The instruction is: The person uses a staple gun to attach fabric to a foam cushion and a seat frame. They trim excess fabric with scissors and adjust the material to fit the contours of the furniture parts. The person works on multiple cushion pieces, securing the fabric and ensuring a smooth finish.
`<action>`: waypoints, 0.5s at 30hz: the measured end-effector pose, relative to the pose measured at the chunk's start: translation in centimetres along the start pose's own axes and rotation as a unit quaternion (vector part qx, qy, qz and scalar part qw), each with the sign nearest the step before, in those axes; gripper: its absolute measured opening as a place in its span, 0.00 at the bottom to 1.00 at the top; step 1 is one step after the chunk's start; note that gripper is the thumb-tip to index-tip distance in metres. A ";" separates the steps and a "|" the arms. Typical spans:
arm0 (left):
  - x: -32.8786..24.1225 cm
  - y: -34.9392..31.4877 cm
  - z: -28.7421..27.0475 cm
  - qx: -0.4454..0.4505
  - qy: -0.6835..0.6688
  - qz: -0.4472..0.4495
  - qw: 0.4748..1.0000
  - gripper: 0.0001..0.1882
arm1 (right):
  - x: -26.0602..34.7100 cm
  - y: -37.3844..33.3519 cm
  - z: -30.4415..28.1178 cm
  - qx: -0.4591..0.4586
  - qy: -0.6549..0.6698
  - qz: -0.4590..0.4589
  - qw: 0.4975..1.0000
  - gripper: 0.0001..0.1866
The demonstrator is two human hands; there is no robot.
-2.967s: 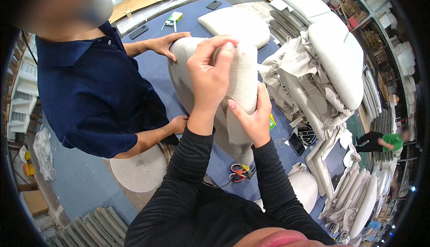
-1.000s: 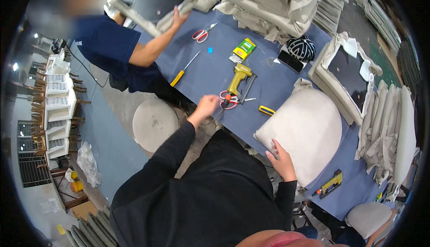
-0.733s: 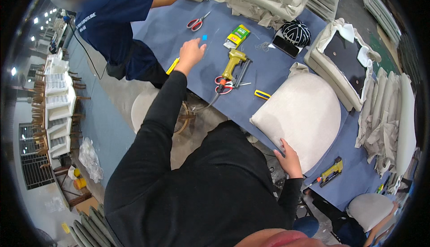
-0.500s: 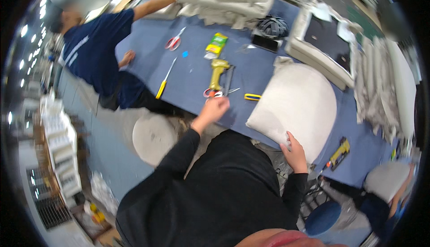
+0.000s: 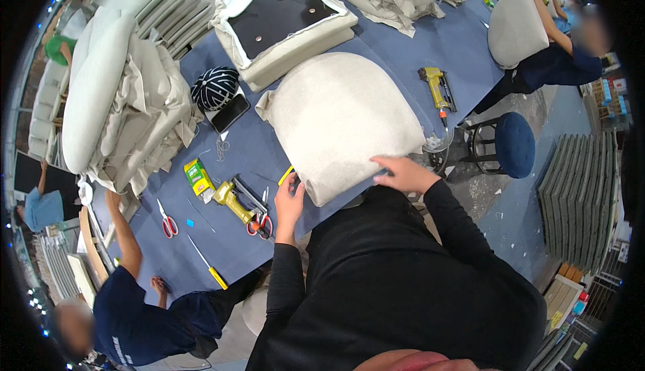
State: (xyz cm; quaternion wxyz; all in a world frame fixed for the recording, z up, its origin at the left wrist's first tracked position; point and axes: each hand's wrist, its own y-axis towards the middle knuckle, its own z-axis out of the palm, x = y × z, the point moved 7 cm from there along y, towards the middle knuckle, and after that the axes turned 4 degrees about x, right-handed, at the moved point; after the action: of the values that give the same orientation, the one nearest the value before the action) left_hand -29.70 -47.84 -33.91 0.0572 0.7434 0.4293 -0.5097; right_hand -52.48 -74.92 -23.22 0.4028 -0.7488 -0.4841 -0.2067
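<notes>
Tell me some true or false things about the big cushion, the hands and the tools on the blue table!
1. Both hands touch the cushion. True: the left hand is at its near corner and the right hand lies on its near edge.
2. The right hand holds scissors. False: the scissors lie on the table, by the left hand.
3. A yellow stapler lies left of the cushion. True.
4. The phone sits on the cushion. False: it lies on the table, beside a striped cap.
5. The stool is red. False: it is blue.
</notes>
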 end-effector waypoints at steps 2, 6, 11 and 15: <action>1.0 1.3 0.3 0.001 -0.051 -0.053 0.997 0.33 | -4.1 1.5 -2.2 -0.090 -0.018 -0.033 0.995 0.35; 2.7 3.7 3.5 0.010 -0.197 -0.118 0.973 0.41 | -14.6 4.8 -6.5 -0.244 -0.016 0.071 0.967 0.39; 3.2 4.7 5.0 -0.068 -0.264 -0.183 0.945 0.42 | -23.6 10.1 -8.4 -0.191 0.187 0.095 0.959 0.50; -4.2 4.7 3.2 -0.152 -0.226 -0.077 0.959 0.41 | -24.2 13.2 -10.6 -0.093 0.258 0.054 0.960 0.53</action>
State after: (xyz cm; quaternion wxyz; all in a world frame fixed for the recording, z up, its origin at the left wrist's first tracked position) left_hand -29.16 -54.89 -33.74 0.2254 0.5567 0.5332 -0.5958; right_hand -50.65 -99.65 -39.20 0.4528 -0.7292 -0.3016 -0.4149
